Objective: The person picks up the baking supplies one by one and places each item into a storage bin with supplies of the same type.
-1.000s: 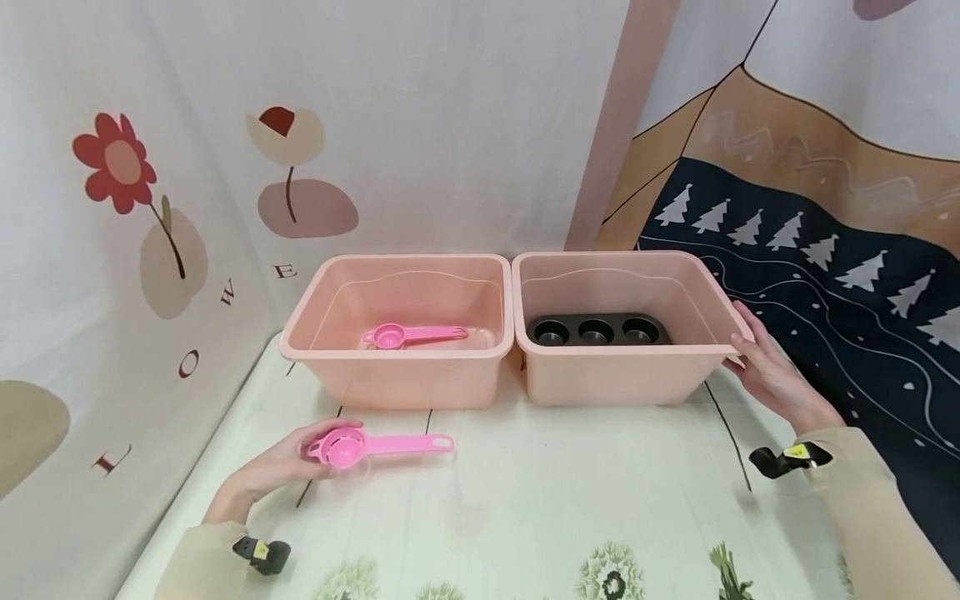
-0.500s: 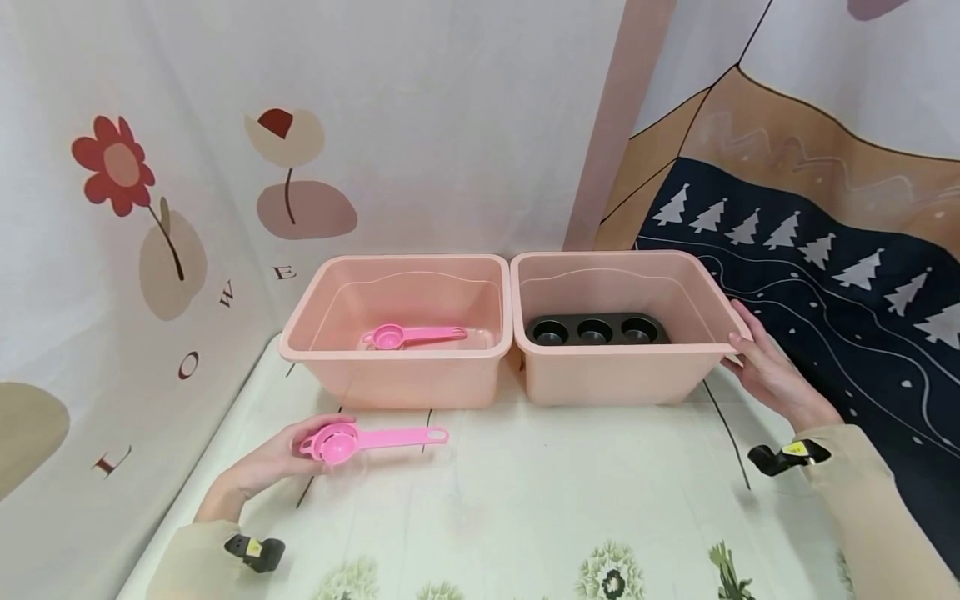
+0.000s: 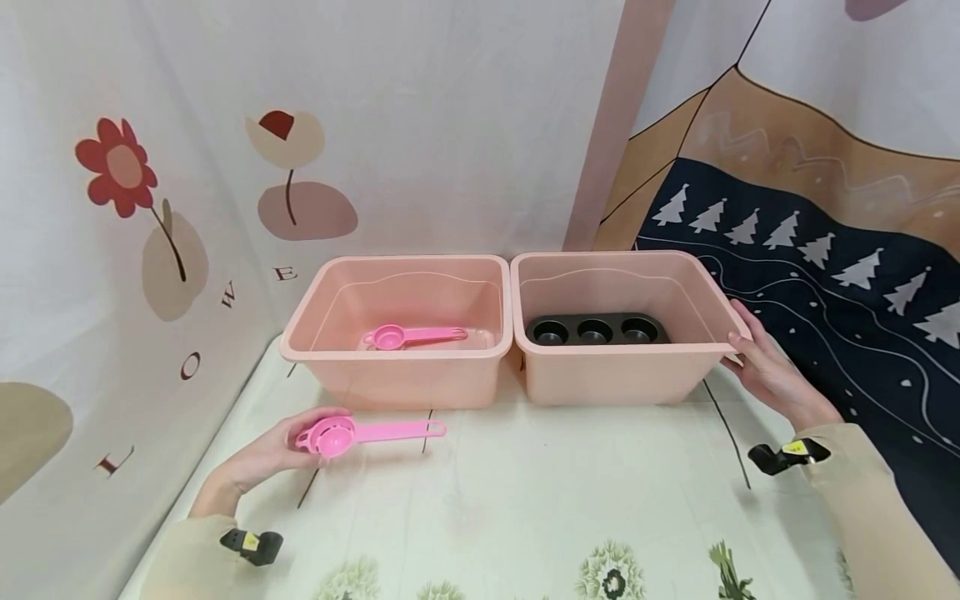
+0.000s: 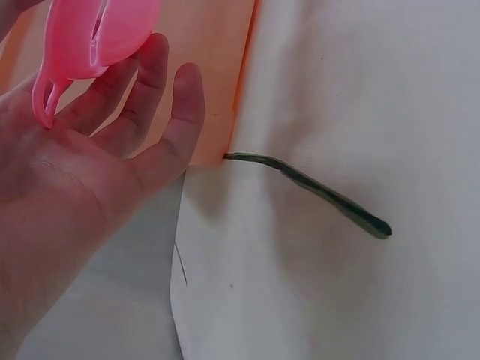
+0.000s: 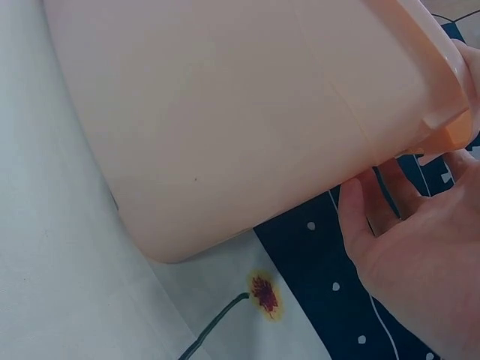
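My left hand [image 3: 258,458] holds a pink egg separator [image 3: 333,437] by its slotted cup, over the table in front of the left bin. Its long handle points right. In the left wrist view the cup of the egg separator [image 4: 112,30] lies against the curled fingers, and its small loop reaches the palm. My right hand [image 3: 780,387] grips the right end of the right pink bin [image 3: 603,379], thumb over the rim. In the right wrist view the fingers of the right hand [image 5: 427,240] bend under that rim. A black muffin pan [image 3: 596,332] lies inside this bin.
The left pink bin [image 3: 405,383] stands side by side with the right one. A similar pink long-handled utensil [image 3: 390,337] lies in it. A pale floral cloth [image 3: 525,492] covers the table, and printed curtains [image 3: 450,125] hang behind and at the sides.
My left hand has shifted slightly left and away from me, carrying the egg separator with it. The right hand stays on the bin's rim, and both bins are where they were.
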Available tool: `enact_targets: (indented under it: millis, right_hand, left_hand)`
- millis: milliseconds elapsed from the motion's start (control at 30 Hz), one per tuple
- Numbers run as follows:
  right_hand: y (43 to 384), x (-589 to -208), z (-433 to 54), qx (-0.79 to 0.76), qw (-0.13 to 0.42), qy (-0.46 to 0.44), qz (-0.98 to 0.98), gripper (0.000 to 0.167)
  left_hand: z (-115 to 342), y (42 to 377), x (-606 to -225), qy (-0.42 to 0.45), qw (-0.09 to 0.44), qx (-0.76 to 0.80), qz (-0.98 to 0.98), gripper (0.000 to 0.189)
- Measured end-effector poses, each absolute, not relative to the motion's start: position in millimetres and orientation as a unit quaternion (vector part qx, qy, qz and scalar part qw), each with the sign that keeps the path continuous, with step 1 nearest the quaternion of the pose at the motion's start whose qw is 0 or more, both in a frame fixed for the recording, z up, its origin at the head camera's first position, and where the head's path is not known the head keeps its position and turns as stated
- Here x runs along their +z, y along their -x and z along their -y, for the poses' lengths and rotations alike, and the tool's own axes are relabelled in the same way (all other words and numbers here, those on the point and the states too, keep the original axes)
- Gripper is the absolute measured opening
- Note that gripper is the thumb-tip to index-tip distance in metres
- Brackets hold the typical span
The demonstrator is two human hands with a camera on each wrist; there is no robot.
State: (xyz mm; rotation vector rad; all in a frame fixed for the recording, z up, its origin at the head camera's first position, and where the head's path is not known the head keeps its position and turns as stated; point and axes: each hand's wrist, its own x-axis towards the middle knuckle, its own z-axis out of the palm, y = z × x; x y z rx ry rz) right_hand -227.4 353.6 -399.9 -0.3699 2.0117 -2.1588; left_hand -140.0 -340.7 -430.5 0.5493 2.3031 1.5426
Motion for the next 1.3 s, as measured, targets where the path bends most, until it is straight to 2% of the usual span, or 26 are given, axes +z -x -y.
enact_targets:
  millis: [633, 1300]
  right_hand:
    - [226.1, -399.1, -353.8, -0.727, 0.086, 0.128, -0.669, 0.064]
    - [225.8, -400.7, -353.3, -0.732, 0.09, 0.127, -0.664, 0.063]
  left_hand:
    - [343.0, 143.1, -419.9, -0.206, 0.155, 0.55, -0.794, 0.063]
    - [341.0, 147.3, -397.9, -0.218, 0.129, 0.531, -0.808, 0.064]
